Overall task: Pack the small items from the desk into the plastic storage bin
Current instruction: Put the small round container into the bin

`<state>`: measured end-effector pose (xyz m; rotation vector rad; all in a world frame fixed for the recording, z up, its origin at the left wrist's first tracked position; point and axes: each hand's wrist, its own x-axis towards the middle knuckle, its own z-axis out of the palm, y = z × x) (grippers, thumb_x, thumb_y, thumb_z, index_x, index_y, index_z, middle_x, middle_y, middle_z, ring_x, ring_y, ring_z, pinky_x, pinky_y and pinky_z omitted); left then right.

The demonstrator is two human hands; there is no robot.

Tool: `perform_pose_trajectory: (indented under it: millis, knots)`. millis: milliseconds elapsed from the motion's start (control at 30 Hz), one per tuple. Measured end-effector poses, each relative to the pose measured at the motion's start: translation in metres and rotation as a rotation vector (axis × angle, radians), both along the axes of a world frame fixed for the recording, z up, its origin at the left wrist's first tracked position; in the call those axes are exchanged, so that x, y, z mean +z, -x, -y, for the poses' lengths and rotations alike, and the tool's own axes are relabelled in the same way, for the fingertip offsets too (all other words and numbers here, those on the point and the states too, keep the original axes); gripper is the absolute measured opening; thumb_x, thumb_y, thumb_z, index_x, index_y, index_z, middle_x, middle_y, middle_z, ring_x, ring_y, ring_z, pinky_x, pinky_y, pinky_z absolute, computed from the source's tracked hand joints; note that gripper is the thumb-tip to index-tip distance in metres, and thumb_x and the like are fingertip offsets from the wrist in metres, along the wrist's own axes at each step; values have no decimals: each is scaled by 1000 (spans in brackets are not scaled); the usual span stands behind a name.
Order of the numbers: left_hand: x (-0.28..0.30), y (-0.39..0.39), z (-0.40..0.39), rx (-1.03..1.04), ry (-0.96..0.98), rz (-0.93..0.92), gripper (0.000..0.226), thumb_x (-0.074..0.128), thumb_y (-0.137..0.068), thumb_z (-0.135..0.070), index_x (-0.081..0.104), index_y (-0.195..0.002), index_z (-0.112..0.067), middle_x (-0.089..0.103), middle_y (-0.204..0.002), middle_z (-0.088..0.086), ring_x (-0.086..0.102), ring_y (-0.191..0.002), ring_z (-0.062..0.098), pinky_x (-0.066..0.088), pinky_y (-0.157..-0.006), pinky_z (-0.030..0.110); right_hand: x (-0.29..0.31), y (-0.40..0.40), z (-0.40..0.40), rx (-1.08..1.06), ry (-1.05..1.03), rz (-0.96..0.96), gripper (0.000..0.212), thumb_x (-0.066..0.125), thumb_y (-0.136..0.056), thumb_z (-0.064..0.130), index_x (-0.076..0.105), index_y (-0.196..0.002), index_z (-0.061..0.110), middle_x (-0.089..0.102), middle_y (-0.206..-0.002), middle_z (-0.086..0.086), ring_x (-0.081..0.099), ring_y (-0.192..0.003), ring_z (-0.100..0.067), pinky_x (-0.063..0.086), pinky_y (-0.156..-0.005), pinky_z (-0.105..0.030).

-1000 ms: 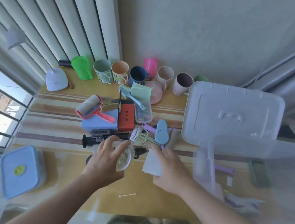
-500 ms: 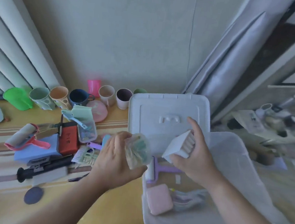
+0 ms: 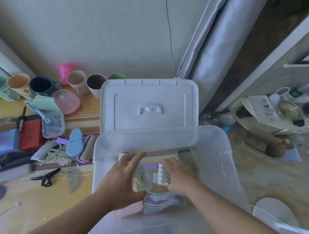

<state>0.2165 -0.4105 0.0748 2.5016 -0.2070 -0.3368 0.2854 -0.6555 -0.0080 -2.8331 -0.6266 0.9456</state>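
Note:
The translucent plastic storage bin [image 3: 219,151] stands open at the desk's right end, and both my hands are inside it. My left hand [image 3: 121,177] holds a small clear container [image 3: 142,179] with greenish contents between thumb and fingers, low over the bin floor. Just right of it, my right hand [image 3: 179,176] grips a white box [image 3: 164,174] with a ridged side. A pink pad [image 3: 129,209], a pack of pastel items [image 3: 163,202], a purple-handled roller [image 3: 151,166] and a green piece [image 3: 187,156] lie in the bin.
The bin's white lid [image 3: 149,101] leans upright behind it. Left on the desk [image 3: 32,205] lie a white-green brush [image 3: 52,154], a blue oval [image 3: 74,144], a red box [image 3: 30,133], black scissors [image 3: 46,176] and a row of cups [image 3: 95,84]. Cluttered floor lies to the right.
Both hands carried the clear container and the white box from the desk rightward and lowered them into the bin. My view swung right and down with them.

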Motion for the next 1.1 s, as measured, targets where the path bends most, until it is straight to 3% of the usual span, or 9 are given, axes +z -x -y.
perform_pose_trajectory:
  millis: [267,433,533,600,733,800,900,1000,1100]
  knots:
    - [-9,16,3,61,5,-38,84,75,-59,-64,45,-135,-44,35,-123,-8,51,-108,12,42,-79,18,-31,-33,10,95,113,195,69,61,-89,11,36,-150,31,40,-152,2,37,-139,-31,34,-107,-47]
    - [-9,14,7,83,43,-49,82,81,-59,-67,47,-129,-43,42,-129,-14,56,-99,7,52,-78,24,-33,-41,26,17,162,203,96,80,-82,48,26,-160,34,32,-158,1,35,-136,-33,34,-110,-48]
    - [-13,7,9,84,1,-37,83,80,-58,-70,48,-130,-43,49,-134,-18,57,-109,9,50,-83,24,-17,-34,16,-49,-39,185,82,75,-84,47,38,-156,31,36,-155,0,37,-138,-31,36,-111,-44]
    - [-17,1,10,82,-33,-33,83,80,-58,-70,49,-130,-45,52,-135,-23,55,-119,12,46,-93,25,-1,-22,10,-176,-327,43,73,67,-83,28,47,-153,25,44,-150,1,44,-137,-24,37,-113,-34]
    - [-26,-7,13,90,47,-84,83,86,-57,-61,47,-128,-47,45,-128,-33,52,-118,10,37,-91,14,37,8,5,-358,-697,-412,91,63,-65,39,43,-154,42,57,-134,7,59,-105,4,45,-97,-17]
    - [-30,-10,17,64,119,-103,82,89,-58,-54,47,-128,-45,44,-132,-34,53,-114,5,32,-87,2,44,15,2,-590,-864,-633,79,72,-72,27,50,-138,64,71,-116,16,64,-81,0,50,-77,-20]
    - [-36,-9,27,56,190,-110,86,91,-57,-51,47,-130,-38,39,-136,-44,51,-107,-4,31,-84,-4,46,10,6,-901,-893,-606,56,78,-91,21,59,-140,42,68,-123,4,63,-82,-14,48,-68,-28]
    - [-40,-7,39,71,213,-136,97,90,-55,-51,41,-137,-37,45,-133,-39,55,-115,2,43,-91,11,47,2,19,-948,-871,-643,34,73,-99,17,67,-126,36,65,-119,-4,63,-88,-20,49,-72,-35]
    - [-42,-5,53,99,212,-134,101,86,-54,-53,32,-138,-46,54,-131,-26,58,-115,12,51,-93,30,50,-6,32,-887,-844,-687,43,80,-93,19,66,-129,38,63,-133,-6,67,-103,-24,52,-86,-42]
